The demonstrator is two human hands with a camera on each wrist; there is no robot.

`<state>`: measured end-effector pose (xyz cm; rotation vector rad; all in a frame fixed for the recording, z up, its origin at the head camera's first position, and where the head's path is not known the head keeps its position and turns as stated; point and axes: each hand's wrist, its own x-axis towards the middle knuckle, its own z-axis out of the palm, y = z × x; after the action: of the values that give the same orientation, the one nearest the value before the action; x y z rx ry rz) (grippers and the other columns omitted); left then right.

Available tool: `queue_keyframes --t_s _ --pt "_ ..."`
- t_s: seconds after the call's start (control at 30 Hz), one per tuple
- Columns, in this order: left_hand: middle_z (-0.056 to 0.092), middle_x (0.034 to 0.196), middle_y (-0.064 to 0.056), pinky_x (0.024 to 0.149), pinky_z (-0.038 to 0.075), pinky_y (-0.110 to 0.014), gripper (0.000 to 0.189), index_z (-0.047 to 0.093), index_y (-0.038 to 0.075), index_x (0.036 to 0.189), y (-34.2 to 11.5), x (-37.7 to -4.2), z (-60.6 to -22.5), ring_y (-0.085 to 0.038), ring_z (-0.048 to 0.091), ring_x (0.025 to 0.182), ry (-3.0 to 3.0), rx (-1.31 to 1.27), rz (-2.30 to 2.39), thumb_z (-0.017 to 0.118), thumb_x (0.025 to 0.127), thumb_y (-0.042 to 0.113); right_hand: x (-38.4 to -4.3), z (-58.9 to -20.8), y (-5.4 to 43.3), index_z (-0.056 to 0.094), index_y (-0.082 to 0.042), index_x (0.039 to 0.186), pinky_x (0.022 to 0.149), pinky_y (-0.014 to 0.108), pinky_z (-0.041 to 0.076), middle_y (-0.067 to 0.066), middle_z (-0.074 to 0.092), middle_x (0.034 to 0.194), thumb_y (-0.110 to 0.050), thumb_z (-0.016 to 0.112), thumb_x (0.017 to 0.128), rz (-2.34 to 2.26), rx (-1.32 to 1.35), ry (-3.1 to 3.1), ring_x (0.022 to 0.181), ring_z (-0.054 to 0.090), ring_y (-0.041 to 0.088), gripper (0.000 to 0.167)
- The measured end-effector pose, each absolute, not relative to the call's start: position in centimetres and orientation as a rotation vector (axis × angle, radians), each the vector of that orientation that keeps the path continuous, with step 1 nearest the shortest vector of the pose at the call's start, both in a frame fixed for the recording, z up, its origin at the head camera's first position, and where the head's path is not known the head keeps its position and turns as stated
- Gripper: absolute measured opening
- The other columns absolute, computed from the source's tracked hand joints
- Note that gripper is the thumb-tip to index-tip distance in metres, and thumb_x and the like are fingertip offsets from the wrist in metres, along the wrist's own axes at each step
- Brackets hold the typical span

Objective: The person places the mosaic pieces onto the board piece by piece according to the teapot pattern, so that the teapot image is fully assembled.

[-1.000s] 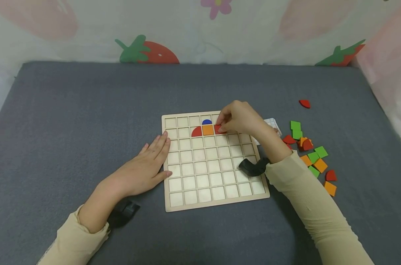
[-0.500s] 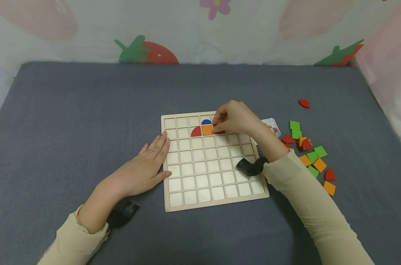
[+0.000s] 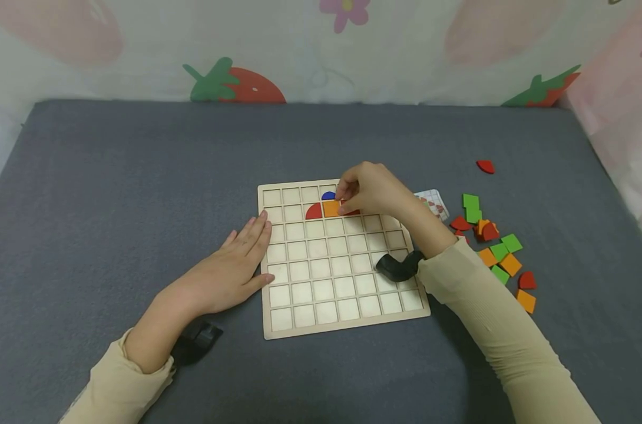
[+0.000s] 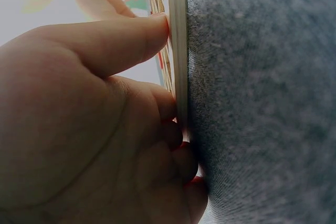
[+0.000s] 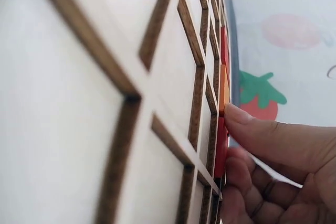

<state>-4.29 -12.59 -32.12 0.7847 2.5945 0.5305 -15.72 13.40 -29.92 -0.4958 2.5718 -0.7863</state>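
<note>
A pale wooden grid board [image 3: 347, 328] lies on the dark grey cloth. My left hand [image 3: 231, 271] rests flat at its left side, fingertips and thumb touching the frame. Over the upper rows, my right hand [image 3: 374, 188] bends its fingers, the thumb tip at the right end of an orange square tile [image 3: 331, 208]. That thumb [image 5: 239, 115] also shows against the orange tile in the right wrist view, but I cannot tell whether it grips it. Red tiles flank the orange one: a quarter-round [image 3: 314, 211] at left, another red tile [image 5: 222, 148] partly covered. Above sits a blue rounded tile [image 3: 328, 195].
Partly behind my right wrist lies a printed card [image 3: 434, 203]. Several loose green tiles [image 3: 470, 201], orange tiles [image 3: 525, 301] and red tiles [image 3: 527, 280] are scattered to the right. A lone red piece [image 3: 486, 166] lies farther back. A patterned curtain [image 3: 395, 53] hangs behind the cloth's far edge.
My right hand has shifted slightly left, from the red tile at the right to the edge of the orange tile. The left hand stays where it was.
</note>
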Motion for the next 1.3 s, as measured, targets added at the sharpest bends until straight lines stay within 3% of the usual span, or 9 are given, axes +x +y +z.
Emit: queue_keyframes --t_s 0.37,0.53,0.8,1.03,1.3 --pt "-0.004 0.156 -0.018 0.112 0.010 -0.053 0.074 0.009 -0.006 0.148 -12.5 -4.3 -32.1 -0.033 0.000 0.143 2.590 0.764 0.523 0.051 0.097 0.027 -15.8 -29.8 14.5 0.072 -0.008 0.087 0.072 0.032 0.047 0.003 0.067 0.079 -0.010 0.076 0.079 -0.924 -0.504 2.529 0.075 0.060 0.017 0.009" --pt "-0.004 0.156 -0.018 0.112 0.010 -0.053 0.074 0.008 -0.006 0.148 -12.4 -4.3 -32.1 -0.033 0.000 0.143 2.592 0.777 0.527 0.051 0.098 0.027 -15.4 -29.1 17.1 0.070 -0.001 0.096 0.073 0.035 0.048 0.007 0.067 0.089 -0.008 0.072 0.083 -1.150 -0.425 2.461 0.081 0.060 0.023 0.015" --pt "-0.006 0.156 -0.018 0.112 0.009 -0.053 0.075 0.006 -0.005 0.149 -12.4 -4.5 -32.1 -0.032 -0.002 0.143 2.575 0.781 0.516 0.050 0.098 0.027 -14.0 -28.1 21.8 0.069 -0.001 0.101 0.065 0.035 0.049 0.009 0.066 0.087 -0.015 0.071 0.085 -1.212 -0.208 2.539 0.080 0.060 0.029 0.022" --pt "-0.005 0.156 -0.019 0.111 0.011 -0.054 0.074 0.006 -0.006 0.148 -12.6 -4.3 -32.1 -0.034 0.000 0.143 2.576 0.794 0.528 0.050 0.098 0.026 -12.6 -27.5 25.4 0.067 0.001 0.107 0.074 0.029 0.050 0.001 0.068 0.094 -0.020 0.069 0.088 -1.221 -0.114 2.588 0.087 0.061 0.020 0.028" --pt "-0.008 0.156 -0.017 0.112 0.009 -0.052 0.076 0.004 -0.005 0.149 -12.7 -4.3 -32.2 -0.032 -0.003 0.143 2.565 0.774 0.507 0.050 0.098 0.027 -12.2 -27.4 28.6 0.066 0.000 0.109 0.077 0.020 0.046 -0.008 0.067 0.091 -0.021 0.069 0.088 -1.242 -0.073 2.616 0.088 0.060 0.013 0.030"
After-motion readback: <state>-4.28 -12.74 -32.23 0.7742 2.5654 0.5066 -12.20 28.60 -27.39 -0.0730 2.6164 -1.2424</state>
